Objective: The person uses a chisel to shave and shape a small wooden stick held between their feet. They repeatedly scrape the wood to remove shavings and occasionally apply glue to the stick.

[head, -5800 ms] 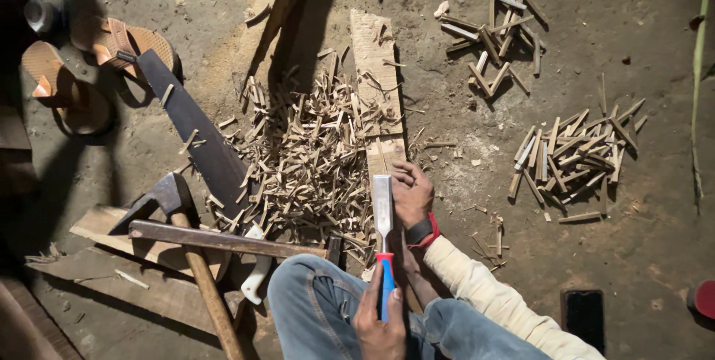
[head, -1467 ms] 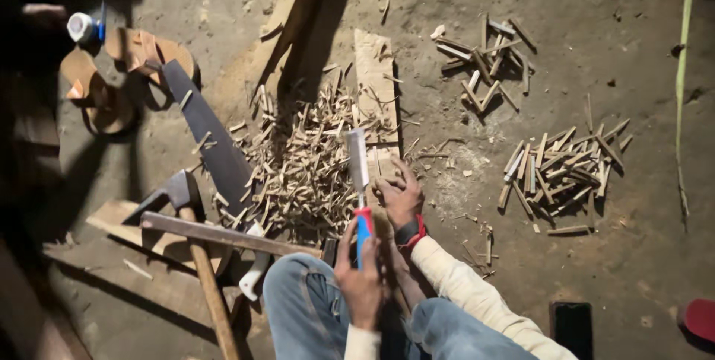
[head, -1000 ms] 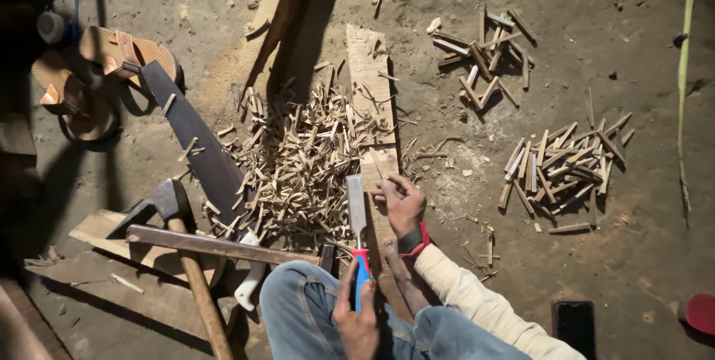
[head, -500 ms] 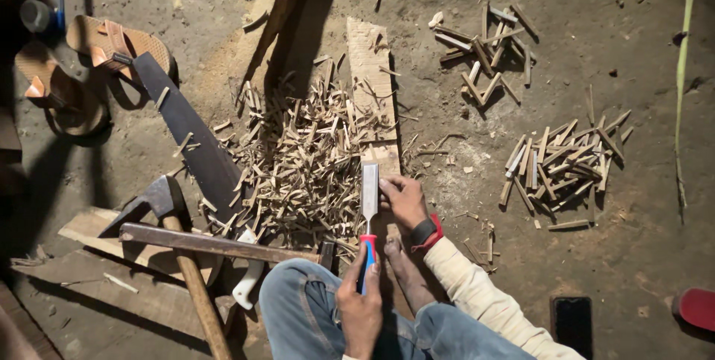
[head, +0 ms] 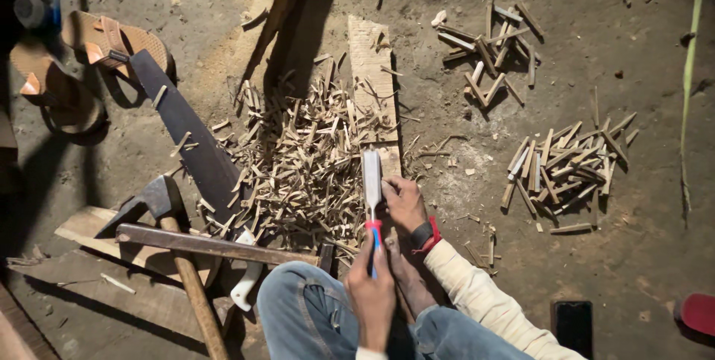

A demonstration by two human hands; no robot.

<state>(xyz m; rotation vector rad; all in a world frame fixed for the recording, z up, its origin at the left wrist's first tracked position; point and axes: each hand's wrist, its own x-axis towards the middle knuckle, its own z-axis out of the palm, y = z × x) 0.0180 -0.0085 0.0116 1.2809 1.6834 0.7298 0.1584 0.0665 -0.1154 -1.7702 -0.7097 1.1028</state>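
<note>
A rough woodworking spot on a bare dirt floor (head: 640, 256) is showing here. A heap of wood shavings (head: 305, 159) is lying at the centre of the frame, and cut sticks (head: 570, 163) are sitting in bundles at the right. A handsaw (head: 186, 129), a hammer (head: 171, 233) and loose planks (head: 97, 263) are lying at the lower left, with sandals (head: 82, 55) resting at the upper left.

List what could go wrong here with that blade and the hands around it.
1. The right hand sits right beside the knife blade on the plank; a slip could cut its fingers.
2. The left hand works the knife just over the person's knee, so a glancing stroke may reach the leg.
3. The saw and hammer lie close by the legs.
</note>
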